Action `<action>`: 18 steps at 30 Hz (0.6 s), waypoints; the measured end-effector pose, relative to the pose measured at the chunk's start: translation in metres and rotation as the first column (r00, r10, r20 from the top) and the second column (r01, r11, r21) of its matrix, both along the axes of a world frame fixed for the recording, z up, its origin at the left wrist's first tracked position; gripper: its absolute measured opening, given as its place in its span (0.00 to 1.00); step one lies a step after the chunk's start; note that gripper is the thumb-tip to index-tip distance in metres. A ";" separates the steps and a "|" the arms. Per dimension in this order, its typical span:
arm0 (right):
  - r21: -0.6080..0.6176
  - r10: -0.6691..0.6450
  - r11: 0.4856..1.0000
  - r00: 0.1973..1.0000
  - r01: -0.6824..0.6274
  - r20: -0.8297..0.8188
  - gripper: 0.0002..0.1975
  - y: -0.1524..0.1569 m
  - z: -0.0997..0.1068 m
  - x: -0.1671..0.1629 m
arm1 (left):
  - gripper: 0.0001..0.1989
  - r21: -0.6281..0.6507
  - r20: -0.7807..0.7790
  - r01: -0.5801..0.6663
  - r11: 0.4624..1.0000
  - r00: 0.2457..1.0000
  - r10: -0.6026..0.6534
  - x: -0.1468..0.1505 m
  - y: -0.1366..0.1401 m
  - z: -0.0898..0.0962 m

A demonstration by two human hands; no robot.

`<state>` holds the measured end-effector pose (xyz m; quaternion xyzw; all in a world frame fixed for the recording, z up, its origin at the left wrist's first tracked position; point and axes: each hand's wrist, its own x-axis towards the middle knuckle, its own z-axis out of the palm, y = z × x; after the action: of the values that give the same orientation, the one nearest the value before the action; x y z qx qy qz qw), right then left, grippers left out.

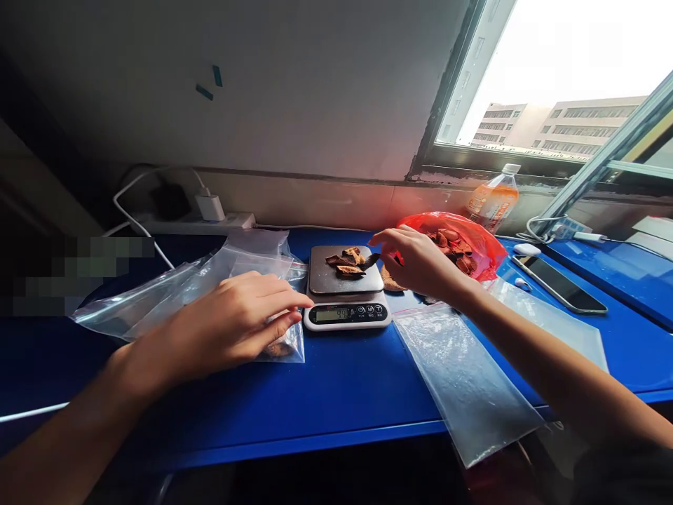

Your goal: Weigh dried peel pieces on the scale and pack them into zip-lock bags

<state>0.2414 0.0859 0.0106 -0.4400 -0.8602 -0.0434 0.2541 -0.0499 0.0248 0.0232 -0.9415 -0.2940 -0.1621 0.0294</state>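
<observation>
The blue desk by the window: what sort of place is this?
Perhaps a makeshift work corner in a home, dormitory or office: a phone and a drink bottle share the blue desk with a small digital scale. Which of those, I can't tell.

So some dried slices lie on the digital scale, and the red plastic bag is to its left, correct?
Not quite: in the head view, the red plastic bag is to the right of the digital scale. Some dried slices do lie on the scale.
</observation>
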 end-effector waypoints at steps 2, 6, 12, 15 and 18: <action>0.025 -0.018 1.000 1.000 0.019 -0.016 0.16 0.006 -0.001 -0.012 | 0.14 0.016 0.012 0.012 1.000 1.000 -0.012 0.000 0.000 0.000; 0.000 -0.068 0.998 0.997 0.068 -0.030 0.15 0.014 -0.005 -0.026 | 0.14 0.029 0.020 0.023 0.999 1.000 -0.023 -0.002 -0.002 -0.001; -0.011 -0.074 0.997 0.996 0.073 -0.045 0.12 -0.009 0.010 -0.005 | 0.15 0.019 0.017 0.014 1.000 1.000 -0.014 -0.001 -0.007 0.001; -0.050 -0.061 0.997 0.995 0.065 0.078 0.10 -0.028 0.013 0.023 | 0.15 0.004 0.007 0.010 1.000 1.000 -0.010 0.000 -0.007 0.001; -0.200 0.007 0.979 0.969 0.044 0.249 0.09 -0.043 -0.001 0.047 | 0.15 -0.008 0.000 0.018 1.000 1.000 -0.018 0.001 -0.005 -0.001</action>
<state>0.2885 0.0434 0.0094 -0.4630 -0.8809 -0.0120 0.0977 -0.0493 0.0197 0.0226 -0.9443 -0.2860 -0.1611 0.0240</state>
